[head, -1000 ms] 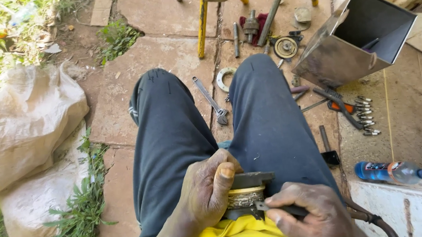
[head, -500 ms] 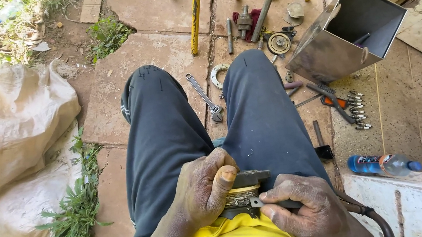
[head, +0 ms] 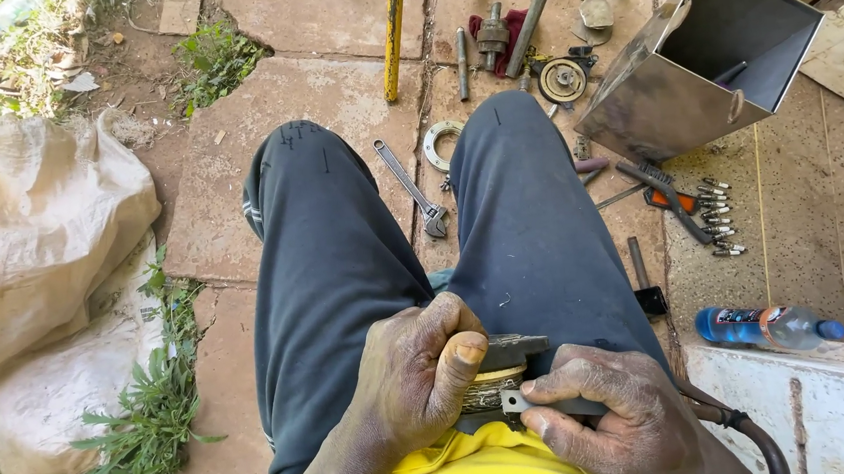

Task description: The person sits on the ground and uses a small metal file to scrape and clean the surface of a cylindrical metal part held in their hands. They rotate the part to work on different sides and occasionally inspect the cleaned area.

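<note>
Both hands on a small round metal part, held in the lap.

From my remote seat I see the left hand (head: 418,378) curled tight around the side of the round metal part (head: 499,381), thumb pressed on its upper edge. The right hand (head: 612,418) grips it from the other side, fingers (head: 564,388) closed over a dark flat piece at its flank. The part sits low between the thighs, against the yellow shirt (head: 440,471); a dark hose (head: 749,432) runs off past the right wrist. Legs in dark trousers (head: 335,274) stretch over paving slabs. Between the knees lies an adjustable wrench (head: 413,188) beside a metal ring (head: 443,145). Well off to the right: an open steel box (head: 672,97), a blue bottle (head: 765,325), a hammer (head: 644,280). Pale sacks (head: 34,278) lie on the left.
</note>
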